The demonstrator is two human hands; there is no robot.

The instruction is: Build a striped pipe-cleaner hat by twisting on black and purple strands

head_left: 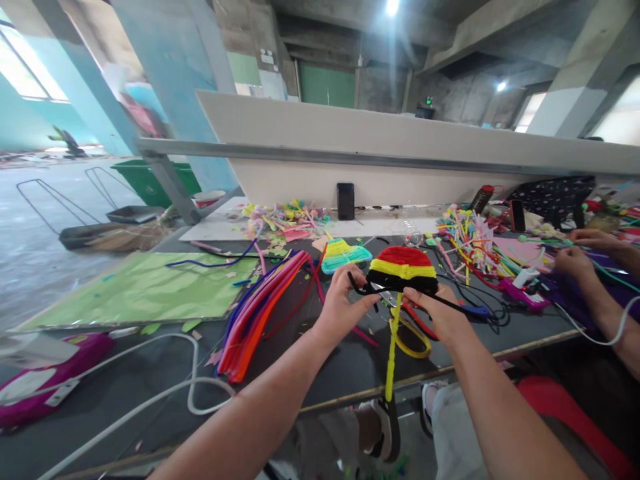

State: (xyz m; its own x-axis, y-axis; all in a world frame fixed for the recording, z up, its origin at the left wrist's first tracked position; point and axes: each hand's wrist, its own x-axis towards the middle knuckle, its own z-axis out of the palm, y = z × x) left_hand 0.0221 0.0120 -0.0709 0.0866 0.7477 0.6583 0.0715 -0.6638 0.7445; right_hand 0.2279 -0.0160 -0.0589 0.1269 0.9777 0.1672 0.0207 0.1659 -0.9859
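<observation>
Both hands hold up a half-round pipe-cleaner piece (403,268) banded red, yellow and black, with a yellow wrapped stem (393,353) hanging from its lower edge. My left hand (345,297) pinches its left end, where a black pipe cleaner (356,285) bends outward. My right hand (436,308) grips its lower right side, the thumb on the black edge; a black strand runs out past it to the right. Behind the stem lie scissors (416,341) with yellow and red handles, partly hidden. A yellow and turquoise pipe-cleaner piece (345,255) rests just beyond my left hand.
A bundle of pink, orange and purple pipe cleaners (265,313) lies left of my hands, near a green sheet (150,287). A phone (345,201) leans on the back board. White cable (193,373) crosses the left table. A co-worker's hands (580,260) are at far right.
</observation>
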